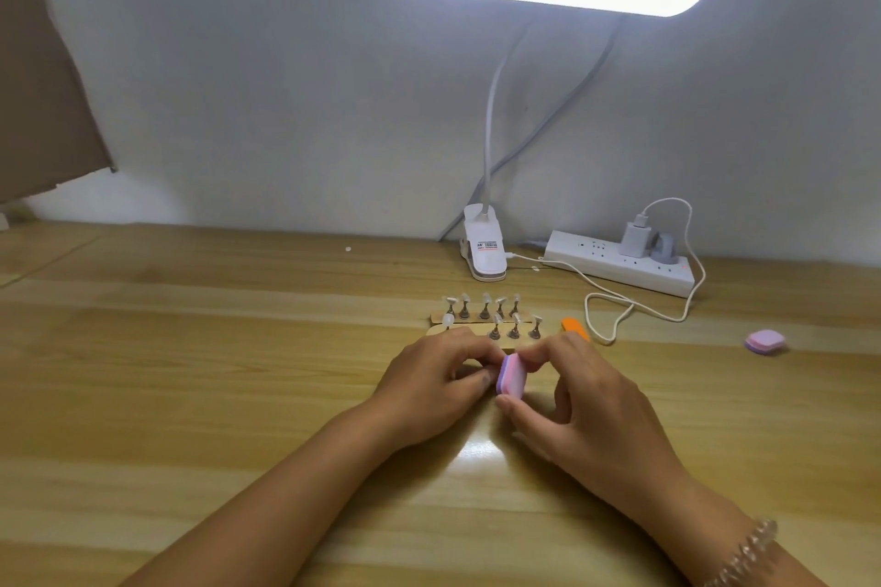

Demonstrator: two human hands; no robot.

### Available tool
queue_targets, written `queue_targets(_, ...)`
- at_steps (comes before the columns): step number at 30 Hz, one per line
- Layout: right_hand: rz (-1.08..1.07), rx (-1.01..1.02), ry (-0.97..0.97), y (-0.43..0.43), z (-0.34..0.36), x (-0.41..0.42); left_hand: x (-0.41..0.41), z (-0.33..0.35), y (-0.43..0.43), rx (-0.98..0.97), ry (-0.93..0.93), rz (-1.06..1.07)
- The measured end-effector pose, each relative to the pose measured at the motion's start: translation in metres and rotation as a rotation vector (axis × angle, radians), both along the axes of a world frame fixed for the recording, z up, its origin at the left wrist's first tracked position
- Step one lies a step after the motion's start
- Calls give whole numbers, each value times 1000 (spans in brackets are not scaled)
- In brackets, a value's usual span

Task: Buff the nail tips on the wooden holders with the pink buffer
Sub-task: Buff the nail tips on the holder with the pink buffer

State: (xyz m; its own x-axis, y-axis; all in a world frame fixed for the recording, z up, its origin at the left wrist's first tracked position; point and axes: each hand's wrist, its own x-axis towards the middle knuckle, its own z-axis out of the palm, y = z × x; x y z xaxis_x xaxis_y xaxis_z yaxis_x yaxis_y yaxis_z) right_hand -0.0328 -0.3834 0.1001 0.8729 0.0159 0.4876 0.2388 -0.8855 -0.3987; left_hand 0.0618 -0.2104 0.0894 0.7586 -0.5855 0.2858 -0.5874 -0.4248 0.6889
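Observation:
My right hand (579, 400) pinches a small pink and purple buffer block (511, 375) between thumb and fingertips, held upright on edge. My left hand (436, 384) has its fingers curled round something small right beside the buffer; what it holds is hidden by the fingers. Just beyond both hands lie two wooden holders (441, 330), one behind the other, each carrying several metal stands (485, 311) topped with clear nail tips. My left hand covers part of the nearer holder.
An orange buffer (573, 327) lies right of the holders. A second pink buffer (764, 341) sits far right. A clip lamp base (483, 248), power strip (619, 262) and white cable (615, 300) are at the back of the wooden table (190, 372).

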Motion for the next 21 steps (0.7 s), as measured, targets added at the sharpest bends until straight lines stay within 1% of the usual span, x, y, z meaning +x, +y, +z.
queue_targets(4,-83,76,11,-6,-2,7,0,0,-1,-27,19,8)
queue_targets(6,-121,147,-13,-9,-2,10,0,1,-3,-49,26,-12)
queue_targets(8,-109,232,-47,-10,-1,10,-1,2,-3,-86,47,-15)
queue_targets(9,-87,241,-56,-8,0,8,-1,2,-3,-99,55,-12)
queue_targets(13,-16,84,-35,0,1,3,-1,4,-2,-69,51,-22)
queue_targets(17,-54,120,-12,-4,2,6,-2,5,-2,-69,67,-31)
queue_targets(21,39,65,-15,3,3,1,-1,4,-2,-47,89,-44)
